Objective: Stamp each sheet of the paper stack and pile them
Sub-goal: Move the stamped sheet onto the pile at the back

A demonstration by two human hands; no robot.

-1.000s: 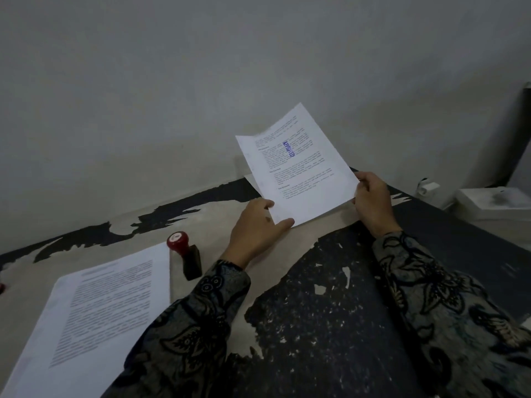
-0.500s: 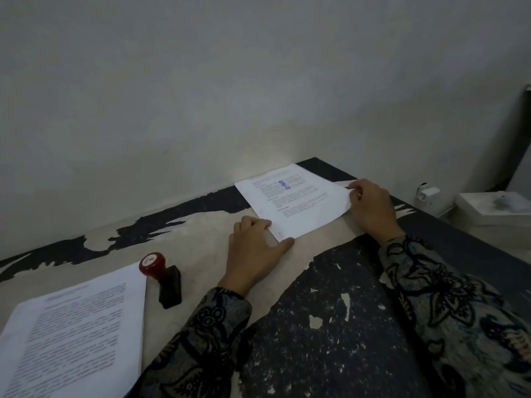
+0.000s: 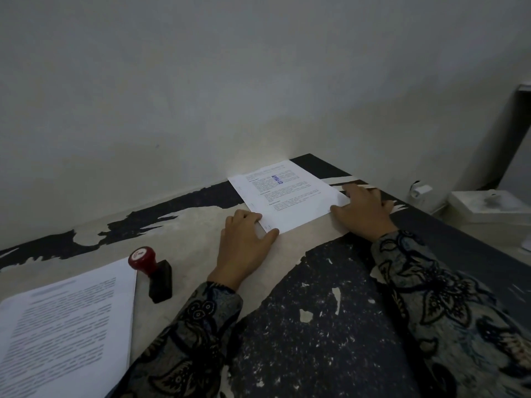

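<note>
Resting flat with fingers relaxed, left hand (image 3: pixel 244 248) and right hand (image 3: pixel 363 211) touch the stamped sheet (image 3: pixel 290 196), blue stamp (image 3: pixel 277 178) unreadable.

The stamped sheet (image 3: pixel 290 196) lies flat at the far side of the table (image 3: pixel 198 231), against the wall (image 3: pixel 230 81); the left hand (image 3: pixel 244 248) rests on its near corner, the right hand (image 3: pixel 362 211) at its right edge. The paper stack (image 3: pixel 66 328) lies at the near left; the stamp (image 3: pixel 152 271) stands just right of it, left of the left hand.
</note>
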